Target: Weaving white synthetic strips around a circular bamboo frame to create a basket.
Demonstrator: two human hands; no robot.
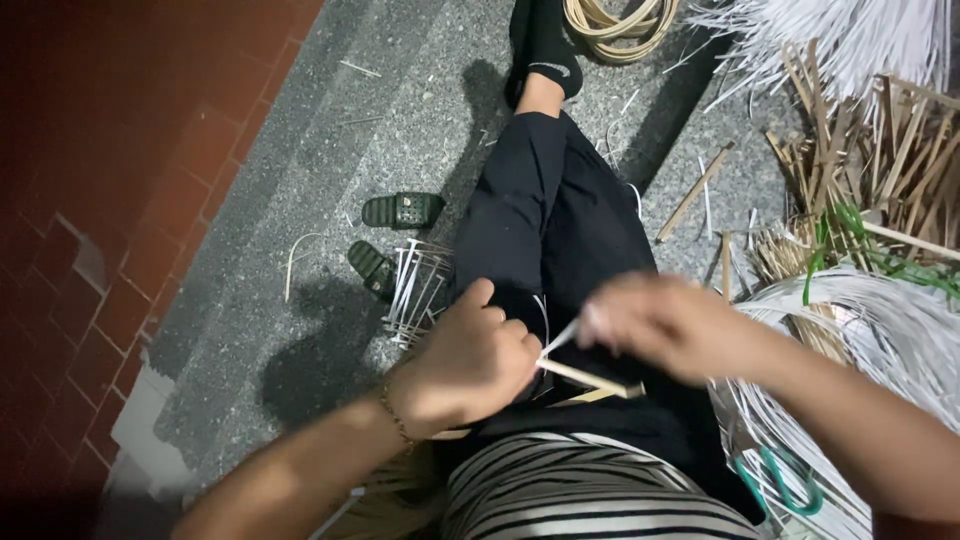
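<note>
The left hand (pixel 470 365) grips a thin pale bamboo stick (pixel 590 379) over the lap; the blurred right hand (pixel 665 325) pinches a flexible white strip (pixel 560 338), probably light and springy.

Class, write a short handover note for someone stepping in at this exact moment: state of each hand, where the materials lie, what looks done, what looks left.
Left hand: closed around pale bamboo sticks over the lap.
Right hand: blurred, fingers pinching a thin white strip at the sticks' end.
Materials: white strips heaped at the right, green-handled scissors beside them, more sticks further off.
Done: a small woven frame lies by the green sandals.
Left: the binding in hand looks barely begun.
</note>
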